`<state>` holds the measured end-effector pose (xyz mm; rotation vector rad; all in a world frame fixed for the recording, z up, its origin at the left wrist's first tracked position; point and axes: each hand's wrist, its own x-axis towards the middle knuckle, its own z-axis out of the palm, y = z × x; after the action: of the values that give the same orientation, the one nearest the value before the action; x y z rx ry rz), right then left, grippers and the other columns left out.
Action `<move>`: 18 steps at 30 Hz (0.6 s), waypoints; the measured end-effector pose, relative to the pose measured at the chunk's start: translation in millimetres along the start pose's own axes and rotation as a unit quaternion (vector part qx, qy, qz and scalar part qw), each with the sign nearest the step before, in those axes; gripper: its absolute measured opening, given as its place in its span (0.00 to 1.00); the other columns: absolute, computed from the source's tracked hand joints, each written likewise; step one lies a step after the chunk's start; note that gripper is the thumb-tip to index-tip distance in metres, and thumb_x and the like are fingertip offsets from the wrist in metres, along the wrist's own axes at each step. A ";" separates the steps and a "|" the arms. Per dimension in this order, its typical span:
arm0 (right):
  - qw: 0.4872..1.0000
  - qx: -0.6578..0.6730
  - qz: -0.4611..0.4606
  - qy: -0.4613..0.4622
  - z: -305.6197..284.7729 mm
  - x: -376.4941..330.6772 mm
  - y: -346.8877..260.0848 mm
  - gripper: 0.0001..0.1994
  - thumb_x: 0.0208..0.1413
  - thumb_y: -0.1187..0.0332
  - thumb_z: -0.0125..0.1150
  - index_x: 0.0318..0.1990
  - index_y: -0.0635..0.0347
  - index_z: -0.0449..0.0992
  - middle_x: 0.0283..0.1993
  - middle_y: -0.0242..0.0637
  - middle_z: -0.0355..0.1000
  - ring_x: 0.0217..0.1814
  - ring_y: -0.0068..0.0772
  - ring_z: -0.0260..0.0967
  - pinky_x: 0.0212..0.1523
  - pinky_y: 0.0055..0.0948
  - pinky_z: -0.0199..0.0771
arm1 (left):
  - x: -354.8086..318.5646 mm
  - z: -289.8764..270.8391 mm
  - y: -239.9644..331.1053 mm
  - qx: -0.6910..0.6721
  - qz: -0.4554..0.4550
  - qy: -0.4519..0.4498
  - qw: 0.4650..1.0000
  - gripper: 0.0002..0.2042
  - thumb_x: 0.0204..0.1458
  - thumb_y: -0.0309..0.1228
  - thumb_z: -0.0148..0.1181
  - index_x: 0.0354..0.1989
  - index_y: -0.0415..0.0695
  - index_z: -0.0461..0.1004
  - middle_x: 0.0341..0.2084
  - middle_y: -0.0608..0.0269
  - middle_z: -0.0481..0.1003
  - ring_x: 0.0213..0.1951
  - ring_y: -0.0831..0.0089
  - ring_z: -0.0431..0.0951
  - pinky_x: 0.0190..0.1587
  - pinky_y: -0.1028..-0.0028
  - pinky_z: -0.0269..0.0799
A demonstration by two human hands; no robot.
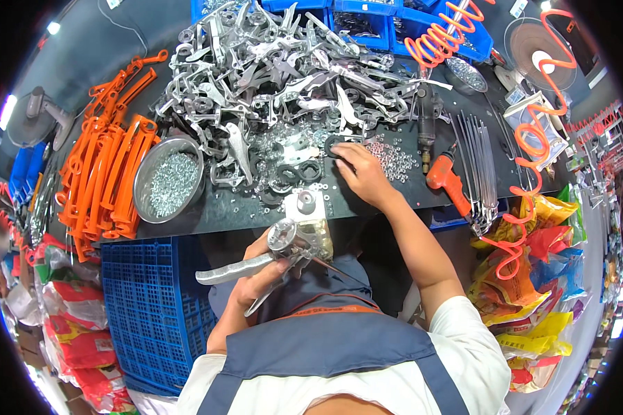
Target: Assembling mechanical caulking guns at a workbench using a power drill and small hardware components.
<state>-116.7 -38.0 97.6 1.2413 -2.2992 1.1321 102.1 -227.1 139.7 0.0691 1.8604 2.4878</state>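
Observation:
My left hand [258, 278] is closed round a silver metal caulking gun handle [235, 268], held in front of my lap just off the table's front edge. The handle's round head [282, 236] faces up, close beside a small metal fixture [304, 205] at that edge. Farther up the table, my right hand [364, 174] reaches across with its fingers pinched on a black ring [333, 144]. More black rings [310, 170] lie just left of those fingertips, among scattered small metal parts. Small nuts [392, 158] are spread to the right of this hand.
Metal handles and triggers [256, 69] are heaped at the back. On the left lie orange frames [107, 173] and a bowl of small fasteners [169, 181]. To the right are an orange-handled power tool [448, 181], metal rods [476, 162] and a coiled orange hose [533, 138]. A blue crate [145, 304] stands below.

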 end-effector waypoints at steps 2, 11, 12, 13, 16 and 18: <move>1.000 0.000 0.011 0.003 -17.8 -7.2 3.9 0.12 0.53 0.74 0.55 0.45 0.65 0.74 0.47 0.46 0.72 0.50 0.45 0.69 0.52 0.35 0.68 | 10.3 -5.4 -11.4 0.024 0.055 -0.027 0.998 0.24 0.42 0.44 0.60 0.40 0.34 0.73 0.40 0.54 0.70 0.38 0.68 0.72 0.38 0.71 0.68; 0.945 0.127 0.191 0.233 -141.3 36.3 54.2 0.08 0.58 0.74 0.51 0.40 0.65 0.77 0.41 0.36 0.76 0.44 0.27 0.73 0.46 0.26 0.71 | 30.6 -8.2 -28.4 -0.034 0.031 -0.019 0.999 0.26 0.39 0.43 0.63 0.40 0.33 0.71 0.35 0.54 0.73 0.34 0.69 0.73 0.34 0.74 0.68; 0.921 0.175 0.210 0.278 -158.2 40.7 72.1 0.08 0.58 0.75 0.51 0.40 0.65 0.76 0.40 0.35 0.76 0.44 0.25 0.73 0.44 0.24 0.71 | 31.0 -9.5 -33.3 -0.030 0.049 -0.011 0.998 0.26 0.39 0.44 0.63 0.41 0.33 0.71 0.35 0.54 0.73 0.35 0.69 0.73 0.35 0.73 0.69; 0.903 0.197 0.213 0.317 -174.4 47.2 88.3 0.08 0.59 0.75 0.50 0.40 0.65 0.76 0.40 0.36 0.76 0.43 0.26 0.74 0.44 0.24 0.71 | 28.5 -11.5 -38.4 -0.030 0.048 0.006 0.998 0.28 0.39 0.44 0.63 0.43 0.32 0.70 0.36 0.54 0.73 0.36 0.69 0.74 0.37 0.73 0.69; 0.859 0.238 0.229 0.392 -214.4 63.6 134.4 0.08 0.59 0.76 0.48 0.38 0.65 0.75 0.38 0.38 0.76 0.41 0.29 0.74 0.41 0.25 0.72 | 18.0 -16.5 -46.1 -0.060 0.003 0.030 0.998 0.35 0.38 0.43 0.66 0.51 0.32 0.64 0.38 0.55 0.73 0.38 0.70 0.75 0.39 0.74 0.71; 0.834 0.265 0.260 0.409 -224.8 77.4 164.6 0.07 0.57 0.76 0.49 0.38 0.66 0.75 0.37 0.39 0.76 0.39 0.28 0.75 0.40 0.24 0.72 | 13.5 -19.1 -46.7 -0.074 -0.034 0.035 0.996 0.36 0.37 0.44 0.67 0.51 0.32 0.64 0.38 0.55 0.73 0.38 0.69 0.75 0.39 0.74 0.70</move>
<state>-318.0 139.7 205.0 0.0825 -1.6863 2.0719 87.7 -231.5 89.7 -0.0851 1.6653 2.6047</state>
